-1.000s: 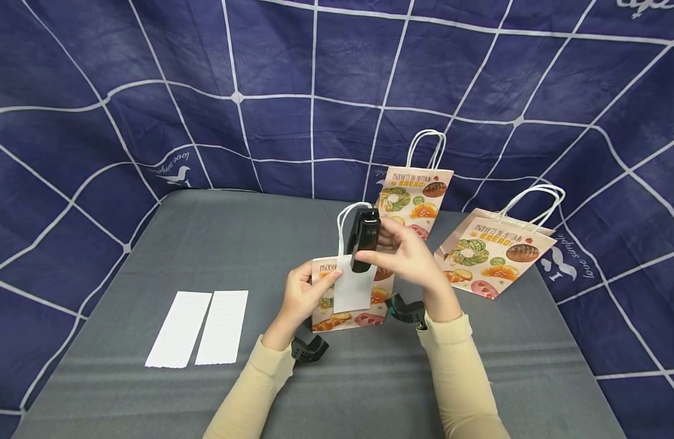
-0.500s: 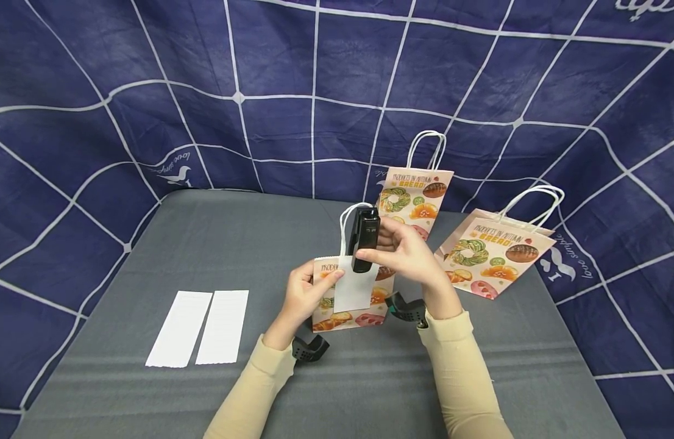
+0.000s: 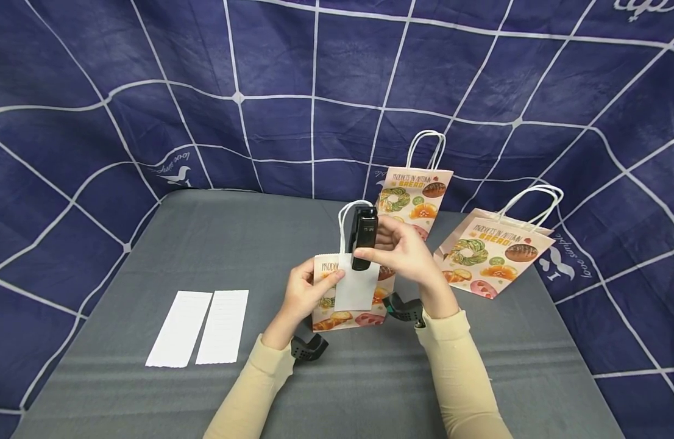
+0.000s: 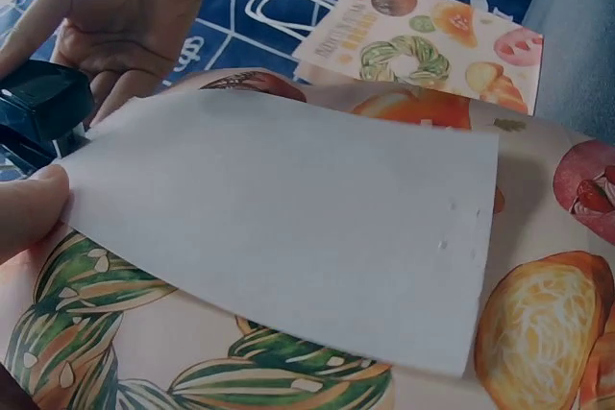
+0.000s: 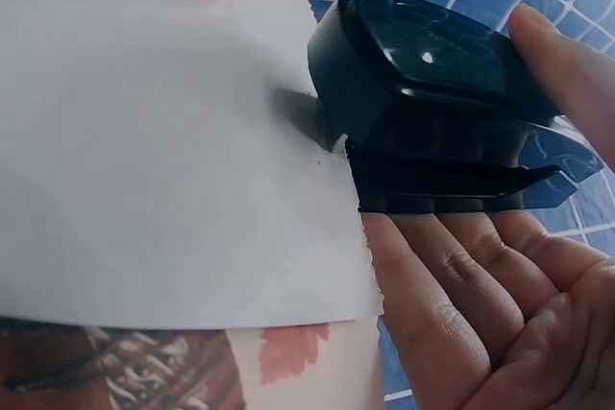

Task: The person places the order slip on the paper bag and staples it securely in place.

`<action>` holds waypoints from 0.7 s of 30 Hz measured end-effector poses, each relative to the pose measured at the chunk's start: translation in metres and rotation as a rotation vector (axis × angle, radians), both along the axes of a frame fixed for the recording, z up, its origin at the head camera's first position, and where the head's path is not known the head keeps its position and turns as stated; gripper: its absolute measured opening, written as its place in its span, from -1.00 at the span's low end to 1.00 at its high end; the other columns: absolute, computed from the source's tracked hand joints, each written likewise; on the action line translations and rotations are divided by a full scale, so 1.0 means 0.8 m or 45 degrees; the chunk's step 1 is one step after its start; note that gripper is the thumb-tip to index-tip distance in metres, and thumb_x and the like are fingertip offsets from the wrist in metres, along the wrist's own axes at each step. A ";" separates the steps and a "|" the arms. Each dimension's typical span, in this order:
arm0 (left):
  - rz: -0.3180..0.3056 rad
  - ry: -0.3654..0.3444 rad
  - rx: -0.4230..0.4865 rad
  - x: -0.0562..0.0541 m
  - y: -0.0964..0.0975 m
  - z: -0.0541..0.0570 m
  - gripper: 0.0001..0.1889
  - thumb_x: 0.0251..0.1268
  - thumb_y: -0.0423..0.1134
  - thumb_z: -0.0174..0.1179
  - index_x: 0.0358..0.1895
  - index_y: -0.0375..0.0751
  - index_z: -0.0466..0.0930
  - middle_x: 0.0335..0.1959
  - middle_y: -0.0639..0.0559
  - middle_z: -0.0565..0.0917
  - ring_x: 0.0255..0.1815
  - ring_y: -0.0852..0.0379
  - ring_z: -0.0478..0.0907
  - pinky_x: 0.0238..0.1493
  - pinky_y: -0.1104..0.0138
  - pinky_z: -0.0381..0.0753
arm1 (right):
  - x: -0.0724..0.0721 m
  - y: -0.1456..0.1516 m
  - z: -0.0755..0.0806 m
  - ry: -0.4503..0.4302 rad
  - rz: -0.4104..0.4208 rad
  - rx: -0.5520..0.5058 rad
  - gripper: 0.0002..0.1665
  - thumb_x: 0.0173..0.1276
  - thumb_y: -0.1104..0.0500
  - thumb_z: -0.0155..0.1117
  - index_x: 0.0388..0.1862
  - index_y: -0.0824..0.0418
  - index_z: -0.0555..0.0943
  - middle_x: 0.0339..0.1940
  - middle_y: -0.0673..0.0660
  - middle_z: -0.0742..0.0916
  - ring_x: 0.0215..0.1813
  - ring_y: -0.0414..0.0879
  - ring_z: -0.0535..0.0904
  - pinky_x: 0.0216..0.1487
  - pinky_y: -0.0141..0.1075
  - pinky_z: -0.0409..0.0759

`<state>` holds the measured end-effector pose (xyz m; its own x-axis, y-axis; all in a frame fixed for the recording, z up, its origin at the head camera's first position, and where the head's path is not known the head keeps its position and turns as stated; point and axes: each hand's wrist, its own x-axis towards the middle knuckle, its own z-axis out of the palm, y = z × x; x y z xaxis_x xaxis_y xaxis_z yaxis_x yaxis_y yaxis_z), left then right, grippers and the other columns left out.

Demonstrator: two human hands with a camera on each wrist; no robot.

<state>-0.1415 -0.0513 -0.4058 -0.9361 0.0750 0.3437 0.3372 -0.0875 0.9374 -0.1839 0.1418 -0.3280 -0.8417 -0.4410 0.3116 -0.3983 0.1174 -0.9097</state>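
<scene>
A paper bag (image 3: 323,323) printed with breads stands upright at the middle of the table, its white handles up. Against its front lies a white paper slip (image 3: 353,292). My left hand (image 3: 306,292) pinches slip and bag together at the upper left, thumb in front; its other fingers are hidden behind the bag. My right hand (image 3: 405,253) grips a black stapler (image 3: 364,235), thumb on one side and fingers on the other. In the right wrist view the stapler's head (image 5: 356,74) sits over the top edge of the slip and bag.
Two more slips, a left slip (image 3: 179,329) and a right slip (image 3: 223,327), lie on the grey table (image 3: 233,244) at left. Behind my right hand stands a second bread bag (image 3: 416,195); a third bag (image 3: 496,253) leans at right. A blue gridded cloth (image 3: 260,122) hangs around.
Almost nothing differs. The stapler, slip and bag top have shifted very slightly upward in the head view; both hands keep their holds.
</scene>
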 end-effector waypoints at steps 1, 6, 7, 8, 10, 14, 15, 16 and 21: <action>-0.009 -0.004 0.003 0.000 0.000 0.001 -0.83 0.11 -0.53 0.26 -0.24 -0.58 0.56 -0.45 -0.35 0.64 -0.51 0.07 0.61 -0.49 -0.10 0.57 | 0.000 0.000 0.000 0.002 -0.004 0.001 -0.49 0.04 0.47 0.41 0.02 0.48 0.50 -0.14 0.32 0.67 -0.18 -0.04 0.68 -0.16 -0.20 0.63; -0.046 -0.009 0.014 0.001 -0.002 0.003 -0.81 0.10 -0.56 0.25 -0.21 -0.60 0.54 -0.43 -0.35 0.64 -0.49 0.11 0.61 -0.48 -0.07 0.59 | 0.000 -0.002 0.001 0.000 -0.027 0.018 -0.49 0.02 0.49 0.41 0.00 0.47 0.52 -0.13 0.30 0.67 -0.18 -0.03 0.68 -0.16 -0.19 0.63; -0.053 -0.011 0.023 0.002 -0.002 0.003 -0.80 0.09 -0.57 0.25 -0.20 -0.60 0.53 -0.43 -0.33 0.65 -0.49 0.13 0.61 -0.47 -0.02 0.61 | 0.001 -0.002 0.001 0.000 -0.032 0.023 -0.50 0.02 0.49 0.41 0.00 0.46 0.52 -0.14 0.30 0.67 -0.19 -0.03 0.68 -0.16 -0.19 0.63; -0.058 -0.010 0.034 0.002 -0.003 0.003 -0.77 0.07 -0.58 0.26 -0.18 -0.59 0.52 -0.42 -0.30 0.65 -0.48 0.15 0.61 -0.46 0.04 0.62 | 0.001 -0.003 0.001 -0.001 -0.037 0.028 -0.50 0.02 0.48 0.41 0.00 0.46 0.52 -0.14 0.30 0.67 -0.19 -0.03 0.68 -0.16 -0.19 0.63; -0.074 0.017 0.059 0.001 -0.004 0.002 -0.70 0.03 -0.61 0.27 -0.11 -0.60 0.50 -0.39 -0.26 0.66 -0.44 0.20 0.60 -0.44 0.16 0.64 | 0.001 -0.003 0.001 -0.001 -0.043 0.037 -0.49 0.02 0.47 0.42 0.00 0.44 0.52 -0.14 0.29 0.67 -0.20 -0.02 0.68 -0.16 -0.18 0.63; -0.114 0.081 0.122 -0.009 -0.005 -0.008 -0.48 -0.08 -0.70 0.28 0.08 -0.57 0.42 -0.20 -0.33 0.62 -0.32 0.22 0.60 -0.35 0.37 0.61 | 0.001 -0.003 0.002 -0.003 -0.038 0.047 -0.50 0.03 0.46 0.42 0.00 0.44 0.53 -0.14 0.29 0.67 -0.19 -0.01 0.68 -0.14 -0.17 0.62; -0.126 0.099 0.136 -0.012 -0.005 -0.009 -0.43 -0.10 -0.71 0.28 0.11 -0.57 0.39 -0.14 -0.37 0.60 -0.29 0.21 0.60 -0.33 0.38 0.61 | 0.002 -0.003 0.002 -0.004 -0.036 0.047 -0.50 0.03 0.46 0.42 0.00 0.44 0.52 -0.14 0.29 0.67 -0.19 -0.01 0.68 -0.14 -0.17 0.62; -0.129 0.111 0.139 -0.016 -0.005 -0.010 -0.39 -0.13 -0.72 0.30 0.13 -0.55 0.38 -0.10 -0.39 0.58 -0.26 0.20 0.60 -0.30 0.38 0.61 | 0.002 -0.003 0.002 -0.004 -0.035 0.049 -0.51 0.03 0.46 0.42 0.00 0.43 0.52 -0.14 0.28 0.66 -0.19 -0.01 0.68 -0.14 -0.17 0.62; -0.137 0.129 0.054 -0.027 -0.002 0.006 -0.38 -0.22 -0.61 0.43 0.07 -0.45 0.47 -0.10 -0.31 0.63 -0.22 0.12 0.62 -0.26 0.36 0.61 | 0.005 -0.002 0.002 -0.002 -0.043 0.050 -0.53 0.04 0.45 0.41 -0.02 0.43 0.52 -0.13 0.26 0.65 -0.18 -0.02 0.67 -0.14 -0.16 0.62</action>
